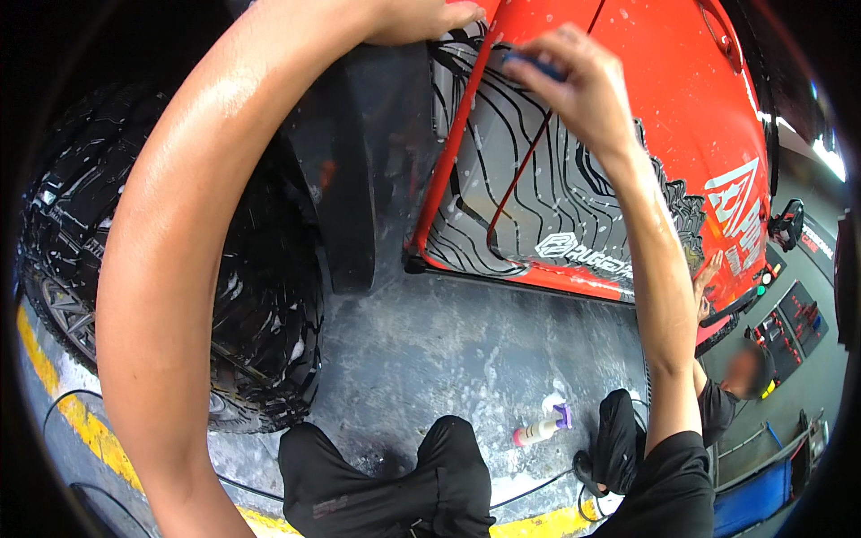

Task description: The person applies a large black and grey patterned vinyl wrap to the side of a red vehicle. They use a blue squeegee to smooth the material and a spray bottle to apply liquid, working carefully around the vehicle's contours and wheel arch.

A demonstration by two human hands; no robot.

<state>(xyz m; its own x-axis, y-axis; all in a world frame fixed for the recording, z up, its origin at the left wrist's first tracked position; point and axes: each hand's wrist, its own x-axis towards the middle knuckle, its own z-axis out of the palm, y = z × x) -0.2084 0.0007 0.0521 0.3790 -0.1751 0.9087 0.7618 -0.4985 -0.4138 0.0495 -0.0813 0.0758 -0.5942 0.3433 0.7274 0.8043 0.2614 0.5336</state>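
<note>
A red vehicle body panel (659, 54) fills the upper right, with foam flecks and water drops on it. Its lower part carries a grey and black contour-line decal (511, 170). Pinched in my right hand (583, 85), slightly blurred, is a small dark blue block (536, 65) held against or just over the decal's upper part; I cannot tell if it touches. My left hand (421, 20) reaches to the panel's left edge at the top of the view, partly cut off. Its visible finger or thumb is stretched out against the red edge, holding nothing that I can see.
A large black tyre (260, 305), wet with foam, stands at left beside a dark flap (350, 197). A spray bottle (538, 430) with a purple trigger lies on the wet grey floor (404, 359). At right another person (717, 412) has a hand on the vehicle. Black hoses cross the floor.
</note>
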